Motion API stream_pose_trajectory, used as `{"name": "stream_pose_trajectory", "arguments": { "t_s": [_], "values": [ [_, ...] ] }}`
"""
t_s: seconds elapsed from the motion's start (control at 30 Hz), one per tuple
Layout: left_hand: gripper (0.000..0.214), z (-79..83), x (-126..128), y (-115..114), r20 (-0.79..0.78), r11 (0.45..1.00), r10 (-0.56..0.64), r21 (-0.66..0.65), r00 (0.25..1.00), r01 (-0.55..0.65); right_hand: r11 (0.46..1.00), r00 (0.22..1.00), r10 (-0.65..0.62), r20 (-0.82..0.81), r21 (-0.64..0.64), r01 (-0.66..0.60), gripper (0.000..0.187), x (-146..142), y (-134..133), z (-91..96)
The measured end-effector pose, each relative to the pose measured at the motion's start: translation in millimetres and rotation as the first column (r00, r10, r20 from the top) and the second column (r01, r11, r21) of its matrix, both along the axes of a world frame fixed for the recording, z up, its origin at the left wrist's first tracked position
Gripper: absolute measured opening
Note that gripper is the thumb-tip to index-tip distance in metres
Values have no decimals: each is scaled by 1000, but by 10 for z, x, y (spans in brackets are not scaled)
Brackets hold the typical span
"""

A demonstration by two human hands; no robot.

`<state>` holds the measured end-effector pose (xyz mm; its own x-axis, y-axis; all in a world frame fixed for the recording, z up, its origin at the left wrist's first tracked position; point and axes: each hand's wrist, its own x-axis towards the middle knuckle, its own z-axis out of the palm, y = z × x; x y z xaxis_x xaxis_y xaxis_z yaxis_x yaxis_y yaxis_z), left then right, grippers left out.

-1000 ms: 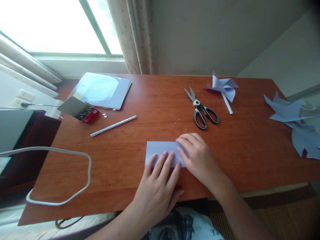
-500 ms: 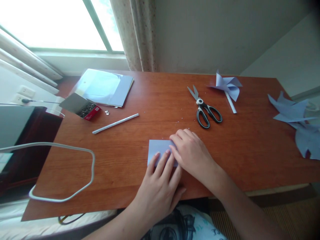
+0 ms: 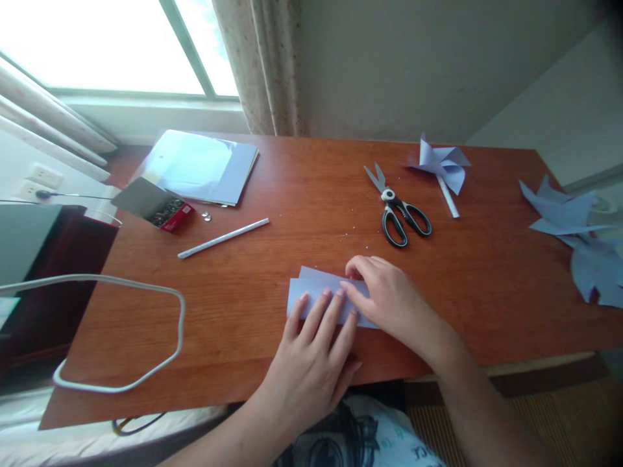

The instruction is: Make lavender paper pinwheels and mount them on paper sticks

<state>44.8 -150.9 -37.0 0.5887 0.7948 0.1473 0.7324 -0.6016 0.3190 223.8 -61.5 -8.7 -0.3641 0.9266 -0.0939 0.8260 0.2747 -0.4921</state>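
Observation:
A folded pale blue paper (image 3: pixel 316 288) lies near the front of the wooden table (image 3: pixel 272 259), its upper layer lifted a little at the back. My left hand (image 3: pixel 311 360) lies flat on it, fingers spread across its front edge. My right hand (image 3: pixel 389 298) rests on the paper's right part, fingers curled and pressing on the top layer; I cannot make out whether they pinch it.
Black-handled scissors (image 3: pixel 396 211) and a blue paper pinwheel (image 3: pixel 442 165) lie behind to the right, with blue paper scraps (image 3: pixel 579 240) at the right edge. A white stick (image 3: pixel 222 238), a red box of pins (image 3: pixel 163 211) and paper sheets (image 3: pixel 199 165) sit left. A white cable (image 3: pixel 121 334) loops at front left.
My right hand slid left along the paper, then back to the right. The paper's upper layer now stands slightly open at the back. My left hand stayed in place.

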Motion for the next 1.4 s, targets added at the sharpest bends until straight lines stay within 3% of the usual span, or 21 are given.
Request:
{"name": "stream_pose_trajectory", "arguments": {
  "t_s": [0.13, 0.33, 0.47, 0.6, 0.77, 0.83, 1.0, 1.4],
  "values": [
    [56, 11, 0, -9, 44, 999, 34, 41, 998, -36, 991, 985, -61, -160, -129, 40, 23, 145, -10, 29],
    [54, 62, -36, -3, 118, 989, 107, 93, 987, -118, 939, 908, -247, -339, -316, 137, 27, 338, -94, 19],
    [52, 82, -58, -20, 146, 980, 146, 113, 978, -163, 959, 912, -242, -332, -228, 171, 18, 357, -179, -17],
    [52, 113, -85, -86, 179, 959, 200, 167, 963, -230, 991, 945, -120, -303, -91, 97, 18, 334, -247, -27],
    [51, 202, -174, -184, 245, 937, 213, 224, 946, -269, 999, 928, 31, -371, 46, -15, 25, 301, -370, -25],
    [47, 216, -225, -187, 222, 944, 190, 226, 956, -240, 996, 915, 86, -394, 66, -65, 28, 278, -429, -31],
    [30, 137, -324, -109, 83, 985, 29, 166, 996, -42, 991, 915, 134, -380, 39, -129, 35, 232, -544, -75],
    [46, 96, -331, -69, 34, 999, -27, 21, 999, 26, 985, 905, 173, -389, 46, -169, 38, 172, -801, -115]
  ]
}}
